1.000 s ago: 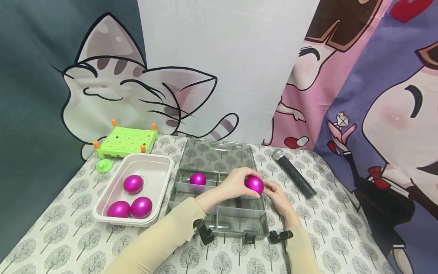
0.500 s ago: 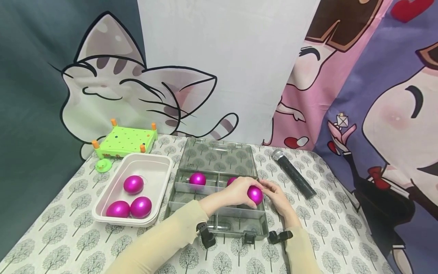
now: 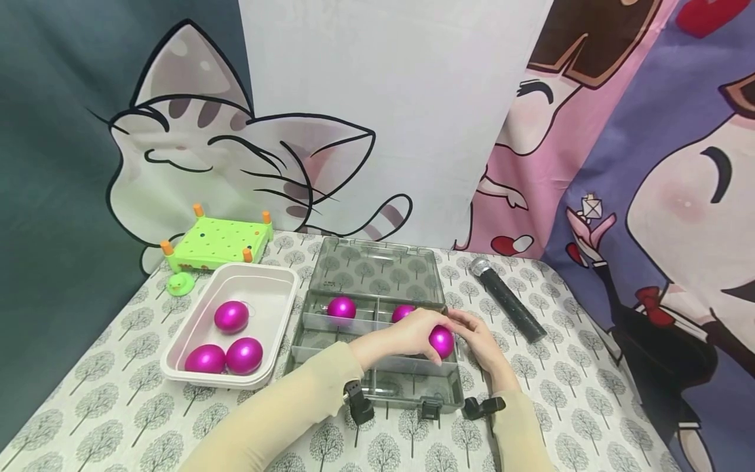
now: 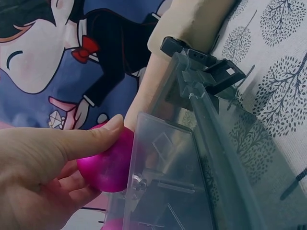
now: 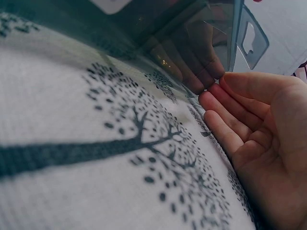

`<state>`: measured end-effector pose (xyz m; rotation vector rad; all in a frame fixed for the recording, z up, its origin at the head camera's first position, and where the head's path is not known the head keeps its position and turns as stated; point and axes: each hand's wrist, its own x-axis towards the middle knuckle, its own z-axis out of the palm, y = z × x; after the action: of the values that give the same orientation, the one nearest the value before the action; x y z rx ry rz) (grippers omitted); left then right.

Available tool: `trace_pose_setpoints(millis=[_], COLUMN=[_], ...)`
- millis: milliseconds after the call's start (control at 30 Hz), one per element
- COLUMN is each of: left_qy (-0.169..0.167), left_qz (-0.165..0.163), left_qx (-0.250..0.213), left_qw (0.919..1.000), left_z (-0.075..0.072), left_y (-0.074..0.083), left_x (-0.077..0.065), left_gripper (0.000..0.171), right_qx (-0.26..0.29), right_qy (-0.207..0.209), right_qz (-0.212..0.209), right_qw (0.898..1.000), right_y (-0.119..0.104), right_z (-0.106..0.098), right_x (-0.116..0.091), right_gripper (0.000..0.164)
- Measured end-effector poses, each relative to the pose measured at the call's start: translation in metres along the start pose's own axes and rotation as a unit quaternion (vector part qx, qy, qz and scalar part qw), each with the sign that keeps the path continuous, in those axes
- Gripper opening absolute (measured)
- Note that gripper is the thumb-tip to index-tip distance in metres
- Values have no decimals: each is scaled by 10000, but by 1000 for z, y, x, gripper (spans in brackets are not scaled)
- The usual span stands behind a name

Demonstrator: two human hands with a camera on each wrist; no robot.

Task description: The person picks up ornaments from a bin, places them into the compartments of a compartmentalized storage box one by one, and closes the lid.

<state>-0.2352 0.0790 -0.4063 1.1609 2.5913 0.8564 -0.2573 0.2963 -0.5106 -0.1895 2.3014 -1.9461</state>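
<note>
**Divided case (image 3: 401,402) part-filled, a magenta ball (image 3: 442,342) at its middle row**

The table (image 3: 135,413), under a tree-print cloth, carries the grey see-through case, its lid (image 3: 377,267) laid back. Just left of it stands a white plastic tray (image 3: 262,298) with three magenta balls (image 3: 244,356). The left hand (image 3: 411,332) reaches over the case, its grip closed round one ball by thumb and fingers, at the right end of the middle row; whether the ball touches the floor there cannot be told. The right hand (image 3: 480,342) has loosely bent fingers against the case's right side, grasping nothing. Two more balls (image 3: 341,309) sit in the back row, one per compartment.

The step in hand looks like setting the held ball down; the next move probably calls for loosening the grip gently, so it does not roll.
</note>
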Motion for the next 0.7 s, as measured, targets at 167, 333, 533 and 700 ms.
trace_pose_setpoints(millis=[167, 333, 533, 700], left_qy=[-107, -112, -99, -82], left_qz=[36, 15, -57, -94], left_qx=[75, 155, 173, 162], left_qw=[9999, 9998, 9998, 9998], left_z=[0, 2, 6, 8], left_y=[1, 0, -2, -3], left_x=[0, 1, 2, 2], left_gripper=[69, 67, 65, 64], right_qx=[-73, -48, -42, -93], right_qy=[5, -67, -161, -124], right_qz=[-25, -148, -242, -152], right_qw=[10000, 9999, 9996, 9998], right_y=[0, 1, 2, 0], right_z=[0, -1, -1, -1], right_x=[0, 0, 0, 1], right_gripper=[50, 49, 49, 49])
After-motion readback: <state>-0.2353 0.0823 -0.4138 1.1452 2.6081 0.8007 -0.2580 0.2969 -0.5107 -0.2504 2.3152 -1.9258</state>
